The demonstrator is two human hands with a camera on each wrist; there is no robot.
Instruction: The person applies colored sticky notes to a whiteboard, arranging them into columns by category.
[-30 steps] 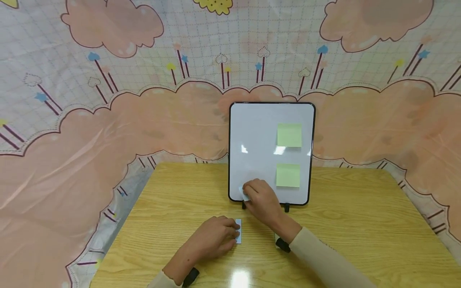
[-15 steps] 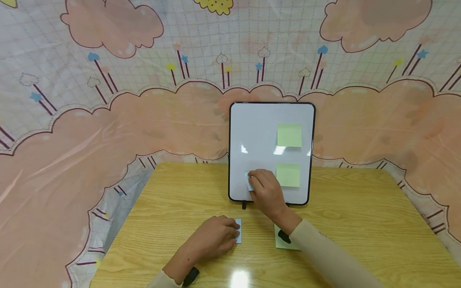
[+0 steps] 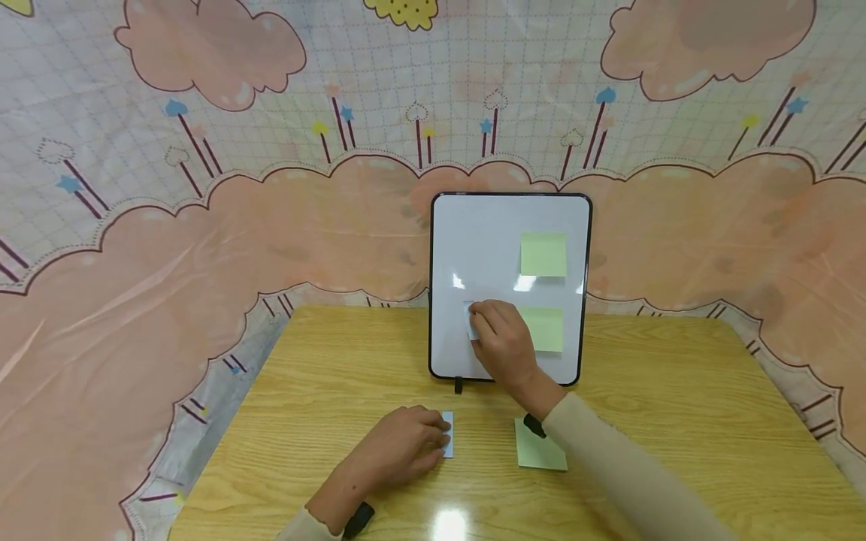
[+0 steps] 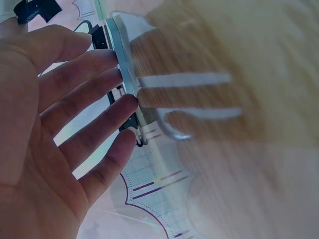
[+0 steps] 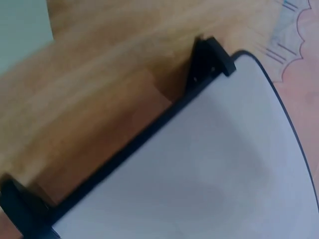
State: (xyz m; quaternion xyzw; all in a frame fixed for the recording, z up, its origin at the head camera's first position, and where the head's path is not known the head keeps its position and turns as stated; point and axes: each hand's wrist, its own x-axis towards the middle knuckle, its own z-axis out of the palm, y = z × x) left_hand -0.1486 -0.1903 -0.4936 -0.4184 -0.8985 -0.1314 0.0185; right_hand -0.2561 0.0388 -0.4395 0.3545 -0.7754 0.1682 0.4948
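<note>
My right hand (image 3: 504,342) pinches a pale blue sticky note (image 3: 470,321) at the lower left of the whiteboard (image 3: 473,240); part of the note is hidden behind the fingers. On the table, my left hand (image 3: 402,443) rests its fingertips on a pale blue sticky note pad (image 3: 449,417). Its fingers stretch out loosely to the edge of the pad (image 4: 119,42) in the left wrist view. Two light green sticky notes are on the board's right side, an upper green note (image 3: 543,254) and a lower green note (image 3: 549,330). The right wrist view shows no hand.
A light green sticky note pad (image 3: 541,454) lies on the wooden table (image 3: 338,376) under the right wrist. The board stands on black feet, one foot (image 3: 458,385) at its lower left. A patterned cloth (image 3: 365,225) hangs behind.
The right hand has moved up and slightly right along the board with the blue note, and more of the green pad shows beneath the arm. The left hand has stayed in place.
</note>
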